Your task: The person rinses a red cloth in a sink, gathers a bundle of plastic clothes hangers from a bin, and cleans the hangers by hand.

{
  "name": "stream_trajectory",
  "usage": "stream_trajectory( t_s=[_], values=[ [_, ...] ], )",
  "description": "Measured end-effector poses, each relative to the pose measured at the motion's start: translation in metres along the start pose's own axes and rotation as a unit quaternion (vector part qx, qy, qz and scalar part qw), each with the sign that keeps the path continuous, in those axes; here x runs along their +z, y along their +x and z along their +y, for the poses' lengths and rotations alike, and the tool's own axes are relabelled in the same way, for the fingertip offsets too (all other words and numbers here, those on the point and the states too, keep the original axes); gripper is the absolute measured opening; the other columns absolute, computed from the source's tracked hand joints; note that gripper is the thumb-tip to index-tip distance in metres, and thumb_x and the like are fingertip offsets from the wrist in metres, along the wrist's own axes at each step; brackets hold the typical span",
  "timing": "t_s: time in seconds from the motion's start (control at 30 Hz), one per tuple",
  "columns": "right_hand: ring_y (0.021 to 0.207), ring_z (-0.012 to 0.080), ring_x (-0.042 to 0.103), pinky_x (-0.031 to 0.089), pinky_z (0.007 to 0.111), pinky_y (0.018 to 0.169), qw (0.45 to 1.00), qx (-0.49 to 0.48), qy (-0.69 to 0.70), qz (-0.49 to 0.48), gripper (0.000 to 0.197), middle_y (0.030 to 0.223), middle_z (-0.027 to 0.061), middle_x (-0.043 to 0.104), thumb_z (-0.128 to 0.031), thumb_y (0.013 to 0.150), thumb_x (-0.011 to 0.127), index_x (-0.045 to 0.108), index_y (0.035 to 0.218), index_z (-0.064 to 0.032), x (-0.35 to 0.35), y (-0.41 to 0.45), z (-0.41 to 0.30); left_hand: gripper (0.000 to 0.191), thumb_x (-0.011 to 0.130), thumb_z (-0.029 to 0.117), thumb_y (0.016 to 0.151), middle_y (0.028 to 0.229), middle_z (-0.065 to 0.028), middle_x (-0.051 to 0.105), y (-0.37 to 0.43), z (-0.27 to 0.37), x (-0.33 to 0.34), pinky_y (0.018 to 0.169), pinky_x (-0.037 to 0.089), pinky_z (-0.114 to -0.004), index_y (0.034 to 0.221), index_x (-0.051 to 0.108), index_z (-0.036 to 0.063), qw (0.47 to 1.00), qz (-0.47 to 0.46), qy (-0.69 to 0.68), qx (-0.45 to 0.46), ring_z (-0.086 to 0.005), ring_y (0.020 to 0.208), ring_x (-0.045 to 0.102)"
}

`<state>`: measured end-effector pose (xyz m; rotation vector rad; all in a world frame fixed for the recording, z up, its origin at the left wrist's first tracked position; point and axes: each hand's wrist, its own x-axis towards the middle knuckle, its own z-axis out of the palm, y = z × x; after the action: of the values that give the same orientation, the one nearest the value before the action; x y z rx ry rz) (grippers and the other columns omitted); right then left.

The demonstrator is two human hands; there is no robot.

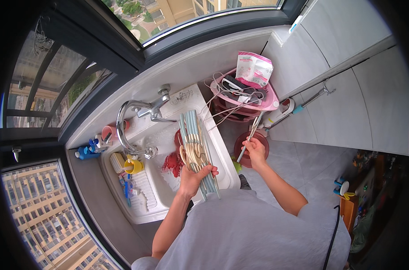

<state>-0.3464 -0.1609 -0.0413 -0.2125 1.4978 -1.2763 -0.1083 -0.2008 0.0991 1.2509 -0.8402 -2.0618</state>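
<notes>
A bundle of pale blue and cream clothes hangers (195, 148) is gripped in my left hand (193, 179), above the right part of the white laundry sink (221, 153). My right hand (256, 153) holds a separate hanger (250, 136) of like colours, tilted, over the floor right of the sink. Behind the bundle, a red wet cloth (173, 164) lies in the basin, partly hidden. The chrome faucet (120, 125) arches over the sink to the left of the bundle. Several thin wire hangers (228, 110) reach from the pink basin towards the sink's edge.
A pink basin (273, 101) with a brush and a washing powder bag (253, 69) stands at the back right. Below it is a dark red bucket (262, 143). A yellow cup (134, 166), a soap bar and brushes sit on the sink's left ledge. A mop pole (294, 111) leans by the wall.
</notes>
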Motion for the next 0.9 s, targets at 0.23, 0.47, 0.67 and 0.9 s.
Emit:
stream_trajectory(
  t_s=[0.23,0.47,0.67,0.9],
  values=[
    [0.077,0.0124,0.063,0.052,0.025,0.067,0.966,-0.121,-0.089,-0.211,0.034,0.090,0.0082,0.064,-0.010,0.086,0.064,0.056,0.116,0.0038,0.050,-0.104,-0.053,0.022,0.066,0.009,0.085,0.089,-0.0087,0.067,0.005,-0.018,0.014,0.069,0.054,-0.028,0.102,0.062,-0.0037,0.998,-0.033,0.046,0.035,-0.0154,0.079,0.065],
    [0.067,0.0201,0.054,0.044,0.030,0.062,0.868,-0.314,-0.321,-0.211,0.035,0.080,0.0101,0.053,-0.010,0.085,0.063,0.057,0.118,0.0016,0.071,-0.123,-0.054,0.026,0.071,0.011,0.081,0.092,-0.0033,0.066,-0.006,-0.024,0.011,0.071,0.050,-0.026,0.104,0.063,-0.0005,0.989,0.066,0.097,0.091,-0.0091,0.078,0.059],
    [0.068,0.0223,0.055,0.044,0.032,0.062,0.823,-0.343,-0.358,-0.276,0.032,0.079,0.0107,0.053,-0.017,0.085,0.063,0.060,0.113,-0.0007,0.077,-0.110,-0.060,0.030,0.074,0.006,0.077,0.090,-0.0044,0.065,-0.002,-0.021,0.000,0.071,0.052,-0.027,0.103,0.061,0.0003,0.996,0.060,-0.028,0.059,-0.0125,0.079,0.061],
    [0.056,0.0062,0.053,0.041,0.023,0.050,0.978,-0.088,-0.185,-0.022,0.017,0.068,0.0000,0.062,-0.017,0.086,0.060,0.069,0.088,-0.0026,0.052,0.007,-0.020,0.027,0.069,0.002,0.079,0.084,-0.0107,0.065,0.007,-0.014,-0.001,0.066,0.057,-0.033,0.103,0.056,-0.0008,0.996,0.033,-0.086,-0.020,-0.0190,0.073,0.065]
  ],
)
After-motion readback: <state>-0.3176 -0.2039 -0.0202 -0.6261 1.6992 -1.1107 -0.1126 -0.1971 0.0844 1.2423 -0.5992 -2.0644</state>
